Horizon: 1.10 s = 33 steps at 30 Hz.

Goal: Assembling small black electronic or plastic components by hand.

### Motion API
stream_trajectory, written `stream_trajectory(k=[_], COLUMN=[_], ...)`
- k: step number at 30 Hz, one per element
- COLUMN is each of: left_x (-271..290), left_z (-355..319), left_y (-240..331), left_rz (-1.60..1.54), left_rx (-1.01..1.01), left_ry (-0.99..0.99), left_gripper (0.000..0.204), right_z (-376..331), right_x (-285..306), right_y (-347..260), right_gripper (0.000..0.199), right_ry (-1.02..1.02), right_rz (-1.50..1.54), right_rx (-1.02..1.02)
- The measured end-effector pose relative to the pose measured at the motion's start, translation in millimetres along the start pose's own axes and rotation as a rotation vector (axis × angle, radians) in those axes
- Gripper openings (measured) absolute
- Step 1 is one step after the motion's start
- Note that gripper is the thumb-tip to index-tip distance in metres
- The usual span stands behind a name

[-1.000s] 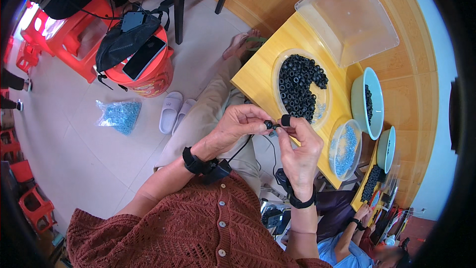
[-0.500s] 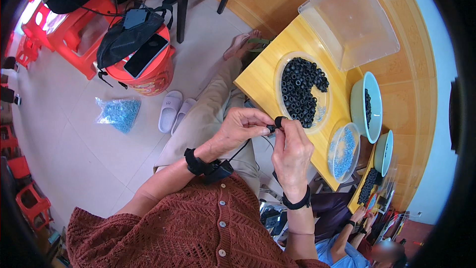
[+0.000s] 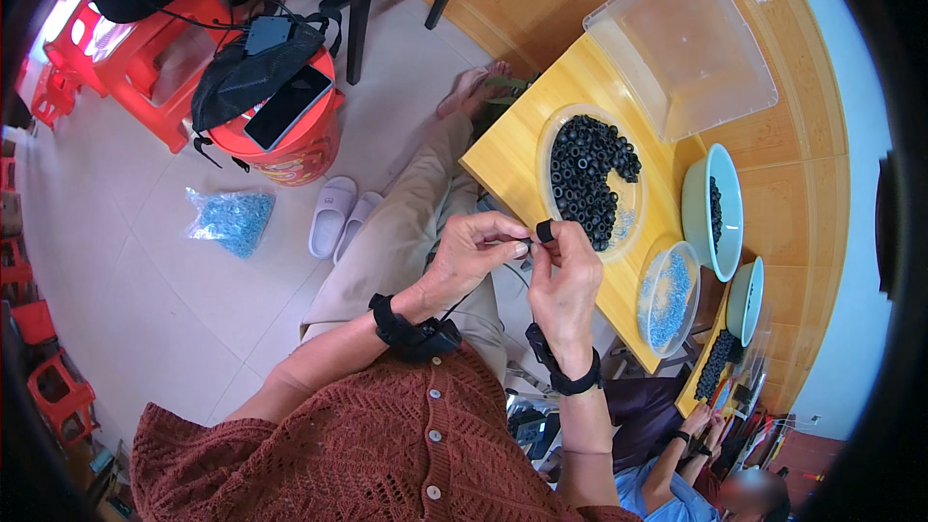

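My left hand point(image 3: 472, 249) and my right hand point(image 3: 565, 275) meet fingertip to fingertip over my lap, close to the table's near edge. Both are closed in a pinch around a small black ring-like part point(image 3: 527, 243), mostly covered by the fingers. A black band point(image 3: 544, 231) wraps a finger of my right hand. Just beyond, a round clear tray point(image 3: 633, 195) on the table holds many black rings point(image 3: 583, 174) and a few tiny blue pieces. A second, smaller clear dish point(image 3: 688, 327) contains small blue pieces point(image 3: 667, 304).
The yellow wooden table point(image 3: 503, 150) carries a translucent bin point(image 3: 681, 43) at its far side. Two pale green bowls point(image 3: 698, 208) stand to the right. A co-worker's hands point(image 3: 698, 425) are at lower right. On the floor at left are a red bucket point(image 3: 304, 150), a bag of blue pieces point(image 3: 232, 220) and slippers point(image 3: 331, 217).
My right hand has shifted slightly left, with its fingertips closer to the left hand's. Less of the small black part shows between them.
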State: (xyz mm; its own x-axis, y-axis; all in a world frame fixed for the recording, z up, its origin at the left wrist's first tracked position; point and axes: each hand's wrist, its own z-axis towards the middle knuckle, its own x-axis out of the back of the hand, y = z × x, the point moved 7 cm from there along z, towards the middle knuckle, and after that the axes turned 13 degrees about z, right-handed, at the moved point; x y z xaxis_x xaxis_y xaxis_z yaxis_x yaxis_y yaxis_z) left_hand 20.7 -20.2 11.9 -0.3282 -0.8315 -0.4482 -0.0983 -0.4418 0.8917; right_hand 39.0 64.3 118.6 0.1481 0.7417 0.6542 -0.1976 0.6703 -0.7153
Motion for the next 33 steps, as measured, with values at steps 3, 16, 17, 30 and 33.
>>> stream_trajectory(k=[3,16,17,30,33], left_x=[-4.1,-14.7,-16.8,-16.8,-15.3], left_z=[3.8,-4.3,-5.4,-9.0,-11.8], left_y=[-1.3,13.1,14.1,22.4,18.5], left_rz=[-0.216,-0.668,-0.649,-0.502,-0.483], left_rx=[0.088,0.120,0.140,0.166,0.176], left_ry=[-0.062,-0.364,-0.361,-0.273,-0.268], left_gripper=[0.018,0.018,0.019,0.018,0.019], right_z=[0.2,-10.8,-11.3,-13.3,-13.3], right_x=[11.5,35.9,34.7,26.1,23.4], right_y=[5.9,-35.5,-35.2,-40.6,-44.8], right_gripper=[0.014,0.014,0.014,0.015,0.015], right_ry=[0.066,0.190,0.176,0.047,0.024], right_rz=[0.259,0.251,0.245,0.079,0.026], right_rx=[-0.124,0.016,0.025,0.038,0.055])
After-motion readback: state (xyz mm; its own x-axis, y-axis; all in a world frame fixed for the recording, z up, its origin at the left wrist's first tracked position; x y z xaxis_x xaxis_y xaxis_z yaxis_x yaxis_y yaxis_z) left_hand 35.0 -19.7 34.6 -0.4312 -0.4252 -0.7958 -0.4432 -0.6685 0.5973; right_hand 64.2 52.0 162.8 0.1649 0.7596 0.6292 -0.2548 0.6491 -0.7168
